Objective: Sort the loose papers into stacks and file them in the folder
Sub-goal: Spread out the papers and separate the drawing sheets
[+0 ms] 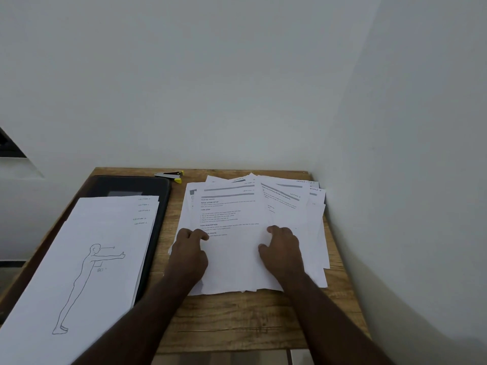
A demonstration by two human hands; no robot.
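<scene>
We see a wooden counter [237,320] set in a corner of white walls, with a fanned heap of loose papers [290,206] on its right half. The top sheet [234,248] carries printed headings — "INITIAL SCENE SETUP", "TASK GOAL" and "TASK DESCRIPTION" can be made out, the body text too small to read. Our left hand [188,252] rests on the near left part of that sheet with its fingers curled, the grip seeming to pinch the paper's edge; our right hand [283,250] lies on the sheet's right side, fingers bent and pressing down, grasping nothing we can make out. On the left, a black folder [158,206] lies flat, and a sorted stack [87,233] rests over it, its sheets stepped so handwritten corner labels show, apparently "SECTION" with numbers. The uppermost page bears a line drawing of a standing figure with one arm outstretched, marked "90°". At the far edge, between folder and heap, sits a small yellow-and-black stapler [170,175].
</scene>
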